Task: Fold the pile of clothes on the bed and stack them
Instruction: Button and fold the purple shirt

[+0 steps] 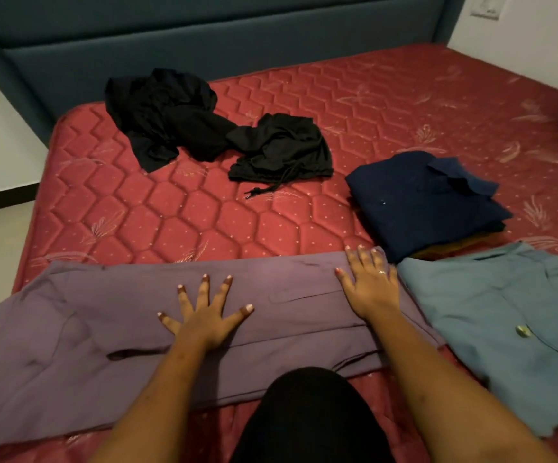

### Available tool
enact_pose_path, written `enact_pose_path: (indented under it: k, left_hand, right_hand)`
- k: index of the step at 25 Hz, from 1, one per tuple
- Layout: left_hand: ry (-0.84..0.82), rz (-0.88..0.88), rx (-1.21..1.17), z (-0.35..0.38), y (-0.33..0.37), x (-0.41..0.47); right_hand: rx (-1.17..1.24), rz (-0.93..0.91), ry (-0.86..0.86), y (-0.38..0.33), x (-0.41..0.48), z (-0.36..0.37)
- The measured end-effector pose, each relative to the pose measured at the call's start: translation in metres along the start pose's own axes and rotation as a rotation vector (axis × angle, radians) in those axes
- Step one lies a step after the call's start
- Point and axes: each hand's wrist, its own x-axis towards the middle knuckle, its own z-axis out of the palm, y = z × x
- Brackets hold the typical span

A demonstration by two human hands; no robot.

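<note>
Head view, left hand (205, 317), right hand (369, 285) flat on purple garment (70, 349)

1. purple garment (87, 345): near, left to centre. Folded into a long wide strip, lying flat, a few creases. Right end touches item 2.
2. grey-blue shirt (504, 329): near right, folded, flat, front up, 1 button visible.
3. navy shirt (421, 208): right, just beyond item 2. Folded, collar at its far right, top of a small stack; mustard layer (454, 247) peeks out under its near edge.
4. black drawstring garment (284, 148): far centre, crumpled, cord trailing toward near side.
5. black crumpled garment (160, 118): far left, unfolded, touching item 4.
</note>
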Motion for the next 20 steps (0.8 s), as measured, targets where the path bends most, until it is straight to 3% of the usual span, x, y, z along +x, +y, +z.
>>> enact_pose_path:
  k: [7,12,15,17,20]
  left_hand:
    - [-0.167,-0.119,0.025,-0.014,0.034,0.004]
    - [-0.322,0.149,0.117,-0.016,0.09,-0.015]
    - [-0.402,0.332,-0.186,-0.027,0.123,-0.033]
    - [-0.427,0.319,-0.394,-0.031,0.131,-0.037]
    - [-0.332,0.324,-0.464,-0.027,0.12,-0.041]
  right_hand:
    - [0.041,0.219,0.002,0.016,-0.01,-0.014]
    - [0.28,0.376,-0.132,0.017,-0.008,-0.038]
    - [0.424,0.416,-0.256,0.026,-0.011,-0.044]
    - [0.57,0.422,-0.33,0.025,-0.018,-0.044]
    - [0.76,0.414,-0.324,0.012,-0.019,-0.051]
